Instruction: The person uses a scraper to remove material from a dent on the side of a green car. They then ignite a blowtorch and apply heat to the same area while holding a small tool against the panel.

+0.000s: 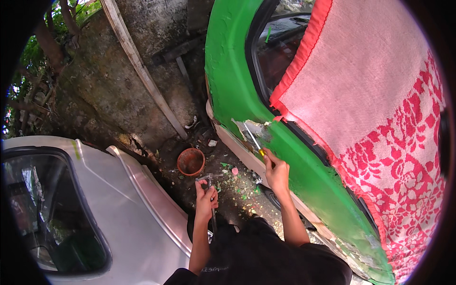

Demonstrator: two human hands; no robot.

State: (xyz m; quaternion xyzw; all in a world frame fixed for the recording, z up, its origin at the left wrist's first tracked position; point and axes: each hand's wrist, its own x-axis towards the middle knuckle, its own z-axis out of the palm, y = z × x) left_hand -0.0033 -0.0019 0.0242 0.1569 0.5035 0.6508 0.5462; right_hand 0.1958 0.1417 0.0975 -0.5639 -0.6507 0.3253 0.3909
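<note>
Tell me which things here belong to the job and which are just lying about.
Apparently in the job:
screwdriver, in the right fingers
metal tool, in the left fingers
green car, paint damaged

Probably just lying about:
pot
pink scrap
white scrap

Faint lettering (215,269) (blurred) on black shirt (280,261)

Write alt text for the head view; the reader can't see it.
A person's right hand points a yellow-handled tool at a chipped patch on a green car, while the left hand holds a hammer-like tool. A pink-and-red floral cloth drapes the car; a brown pot sits between it and a silver car.
</note>
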